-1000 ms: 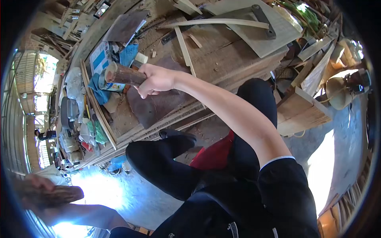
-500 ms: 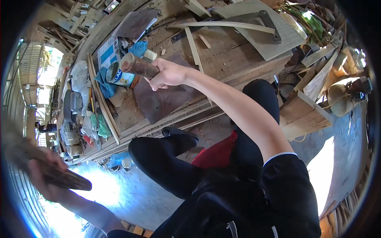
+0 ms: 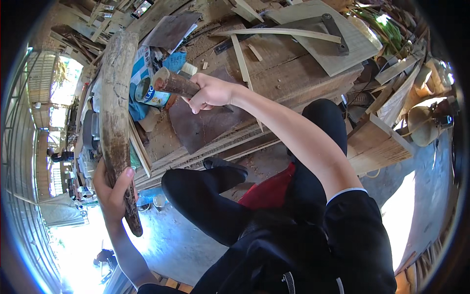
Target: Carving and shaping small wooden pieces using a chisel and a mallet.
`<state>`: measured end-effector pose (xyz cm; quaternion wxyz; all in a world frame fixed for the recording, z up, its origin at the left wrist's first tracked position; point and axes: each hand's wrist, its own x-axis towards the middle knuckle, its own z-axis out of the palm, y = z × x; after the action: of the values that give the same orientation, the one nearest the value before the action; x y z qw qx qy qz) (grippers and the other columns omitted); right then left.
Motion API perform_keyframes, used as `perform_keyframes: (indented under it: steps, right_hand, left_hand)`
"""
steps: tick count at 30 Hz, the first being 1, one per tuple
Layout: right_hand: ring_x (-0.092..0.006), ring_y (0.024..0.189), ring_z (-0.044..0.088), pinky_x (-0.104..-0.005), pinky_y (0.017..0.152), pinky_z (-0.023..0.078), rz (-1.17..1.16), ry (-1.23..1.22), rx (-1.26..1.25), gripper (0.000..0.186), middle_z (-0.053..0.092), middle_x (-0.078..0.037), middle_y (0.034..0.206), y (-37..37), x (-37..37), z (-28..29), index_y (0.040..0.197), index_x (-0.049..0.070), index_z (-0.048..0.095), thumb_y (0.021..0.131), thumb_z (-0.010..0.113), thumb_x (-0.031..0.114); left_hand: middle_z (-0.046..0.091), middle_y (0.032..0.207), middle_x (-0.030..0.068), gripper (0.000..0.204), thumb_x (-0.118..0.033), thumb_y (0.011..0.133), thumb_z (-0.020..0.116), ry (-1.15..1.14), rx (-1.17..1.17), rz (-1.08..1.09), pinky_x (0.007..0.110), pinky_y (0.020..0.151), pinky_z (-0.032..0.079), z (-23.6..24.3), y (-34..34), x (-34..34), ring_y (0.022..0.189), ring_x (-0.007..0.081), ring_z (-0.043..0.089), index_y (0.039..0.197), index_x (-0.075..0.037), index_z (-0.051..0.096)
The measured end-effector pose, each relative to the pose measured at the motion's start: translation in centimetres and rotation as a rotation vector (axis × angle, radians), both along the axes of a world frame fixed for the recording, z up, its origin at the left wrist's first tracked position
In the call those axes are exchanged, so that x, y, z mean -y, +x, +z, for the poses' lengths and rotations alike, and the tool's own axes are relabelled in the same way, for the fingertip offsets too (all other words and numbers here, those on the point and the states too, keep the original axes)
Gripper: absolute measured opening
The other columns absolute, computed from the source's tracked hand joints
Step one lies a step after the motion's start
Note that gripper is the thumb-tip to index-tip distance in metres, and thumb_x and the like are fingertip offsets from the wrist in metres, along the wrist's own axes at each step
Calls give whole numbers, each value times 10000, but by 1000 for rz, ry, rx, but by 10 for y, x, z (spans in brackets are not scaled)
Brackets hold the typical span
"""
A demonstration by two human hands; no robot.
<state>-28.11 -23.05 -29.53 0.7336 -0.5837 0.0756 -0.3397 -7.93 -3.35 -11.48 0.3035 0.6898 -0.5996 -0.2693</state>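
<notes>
My left hand (image 3: 113, 192) is wrapped round the narrow, dark lower end of a rough wooden club (image 3: 115, 98). The club stands nearly upright in view, its wide, pale end up at the left of the workbench (image 3: 289, 83). My right hand (image 3: 211, 93) grips a tool by its thick, round wooden handle (image 3: 171, 83), whose butt faces left. A small dark pointed part shows past the fist; the rest of the tool is hidden. Under this hand lies a brown sheet (image 3: 191, 125) on the bench. Club and handle are apart.
Just left of the handle stands an open tin can (image 3: 151, 94) with a blue cloth (image 3: 138, 110) beside it. Thin wood strips (image 3: 274, 31), a pale board (image 3: 313, 49) and a dark metal square (image 3: 335, 36) lie farther back. A wooden box (image 3: 377, 147) stands at the right.
My left hand has swung the club up and to the right, from the far left to beside the bench. The right hand has barely moved and keeps its grip.
</notes>
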Motion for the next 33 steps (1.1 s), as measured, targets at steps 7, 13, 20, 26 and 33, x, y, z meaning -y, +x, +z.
perform_keyframes:
  steps: [7,13,20,26,33]
  right_hand:
    - [-84,460,428,-260,430,299,-75,-77,-48,153,477,4,551,4,-7,1,660,66,522,643,664,12]
    - [-89,463,438,-260,434,306,-42,-20,-16,147,488,3,561,-4,-5,-5,669,63,531,644,668,16]
    - [-90,466,432,-265,431,303,-63,-18,-15,165,483,7,559,-4,-1,-7,672,58,536,625,689,17]
    - [-81,457,416,-253,423,284,18,20,28,156,472,7,556,7,-4,-1,683,51,527,622,657,-10]
    - [-80,438,403,-248,408,265,20,60,25,174,469,-18,575,-2,4,-12,700,61,493,631,619,-38]
  left_hand:
    - [542,729,121,457,-139,897,592,-494,-124,-30,238,425,428,46,9,-7,478,137,508,1270,79,444]
    - [550,719,135,325,-204,902,619,-485,11,-54,222,424,406,29,-18,-4,480,146,520,1059,44,479]
    - [548,813,151,594,-318,925,546,-594,-245,-130,282,467,456,49,-7,6,579,187,549,1343,73,388]
    - [582,912,150,531,-267,860,654,-525,1189,-159,273,543,489,-37,70,4,666,169,589,1305,-17,505]
    - [563,682,64,408,-216,868,655,-475,65,-27,232,446,416,52,15,-6,483,126,515,1158,49,543]
